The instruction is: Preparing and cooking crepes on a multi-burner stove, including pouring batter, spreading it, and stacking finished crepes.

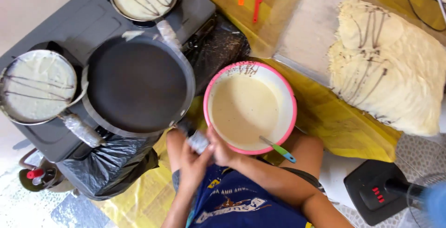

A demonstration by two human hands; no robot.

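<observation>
On the far left a small pan (38,86) holds a pale crepe with dark lines on it. Next to it sits my big black pan (137,86), with nothing in it. Both of my hands are on its wrapped handle (199,141). My left hand (193,163) has its grip shut around the handle from below. My right hand (222,150) has its grip closed on the handle too, just beside the pink bowl (293,112) of batter. I think the big pan could tip if my hands slip on the wrap. My right arm is touching the bowl, so a bump could spill batter. A spoon (278,149) leans in the bowl. Far right lies a pile of crepes (395,79).
</observation>
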